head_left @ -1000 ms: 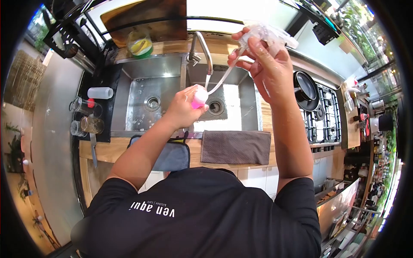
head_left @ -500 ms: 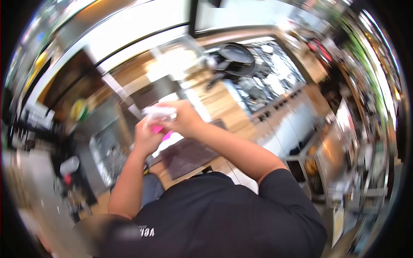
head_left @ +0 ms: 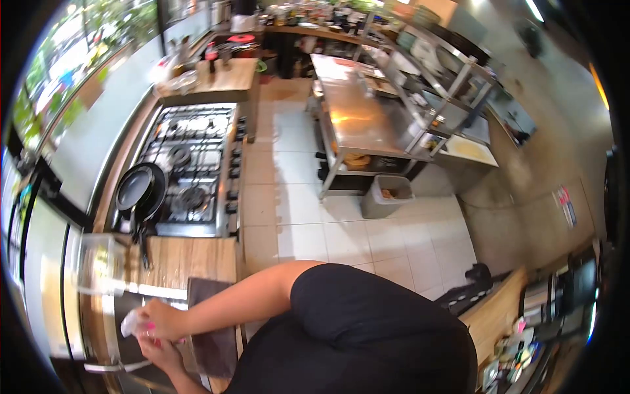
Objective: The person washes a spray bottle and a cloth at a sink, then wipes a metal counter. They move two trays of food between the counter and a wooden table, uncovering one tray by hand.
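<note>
We observe both bare hands close together at the lower left, over the stainless-steel sink (head_left: 131, 301). The right hand (head_left: 164, 320) is closed around a small pink-and-translucent-white object (head_left: 133, 324); its white end protrudes beyond the fingers and pink shows between them. The left hand (head_left: 163, 354) is curled against the same object just below; we cannot tell its exact grip, since the fingers are partly hidden. The curved metal faucet (head_left: 119, 366) lies near the left hand. We note a dark grey-brown cloth (head_left: 214, 349) beside the hands, partly behind the right forearm. Near them, a clear plastic container (head_left: 98, 266) stands by the wooden counter (head_left: 190, 257). Farther off, black frying pans (head_left: 136, 187) sit on the stainless-steel gas stove (head_left: 193, 148).
</note>
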Demonstrator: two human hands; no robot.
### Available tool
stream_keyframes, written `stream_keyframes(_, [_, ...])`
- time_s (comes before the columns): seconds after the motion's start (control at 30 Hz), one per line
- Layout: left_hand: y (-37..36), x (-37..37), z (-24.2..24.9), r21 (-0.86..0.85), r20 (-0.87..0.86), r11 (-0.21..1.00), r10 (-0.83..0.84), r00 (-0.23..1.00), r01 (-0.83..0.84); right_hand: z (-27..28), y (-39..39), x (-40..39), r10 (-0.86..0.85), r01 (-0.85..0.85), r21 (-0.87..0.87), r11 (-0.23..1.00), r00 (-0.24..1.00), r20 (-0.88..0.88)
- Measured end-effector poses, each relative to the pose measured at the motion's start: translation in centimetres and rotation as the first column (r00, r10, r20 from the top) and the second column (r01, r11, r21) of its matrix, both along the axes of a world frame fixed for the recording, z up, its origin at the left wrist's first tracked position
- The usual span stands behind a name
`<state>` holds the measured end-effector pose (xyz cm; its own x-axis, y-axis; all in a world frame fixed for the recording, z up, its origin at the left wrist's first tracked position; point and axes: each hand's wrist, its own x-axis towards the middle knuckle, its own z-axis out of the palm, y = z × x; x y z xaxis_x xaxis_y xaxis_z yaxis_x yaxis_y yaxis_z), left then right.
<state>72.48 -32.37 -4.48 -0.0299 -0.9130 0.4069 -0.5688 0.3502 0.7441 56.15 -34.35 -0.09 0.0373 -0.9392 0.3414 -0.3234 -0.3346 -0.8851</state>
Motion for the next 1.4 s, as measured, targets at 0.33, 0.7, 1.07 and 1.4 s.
stream_keyframes(0.33, [2.5,-3.5,1.7,-0.331,0.150,0.930,-0.118,0.982,0.163,5.4,4.5,-3.6,0.185,-0.266,0.116,0.957,0.868,0.461])
stream_keyframes(0.7, [5.6,-0.8,2.8,-0.100,-0.291,0.970,0.186,0.939,-0.223,1.5,3.7,0.4,0.480,-0.546,0.276,0.791,0.833,0.273])
stream_keyframes(1.07, [5.3,1.7,0.2,0.232,-0.547,0.861,-0.269,0.793,0.452,2.6,1.6,-1.2,0.667,-0.665,0.220,0.714,0.741,0.075])
stream_keyframes(1.4, [5.5,2.5,3.3,0.221,-0.518,0.908,-0.201,0.832,0.356,6.7,-0.2,0.4,0.743,-0.737,0.189,0.649,0.667,0.048])
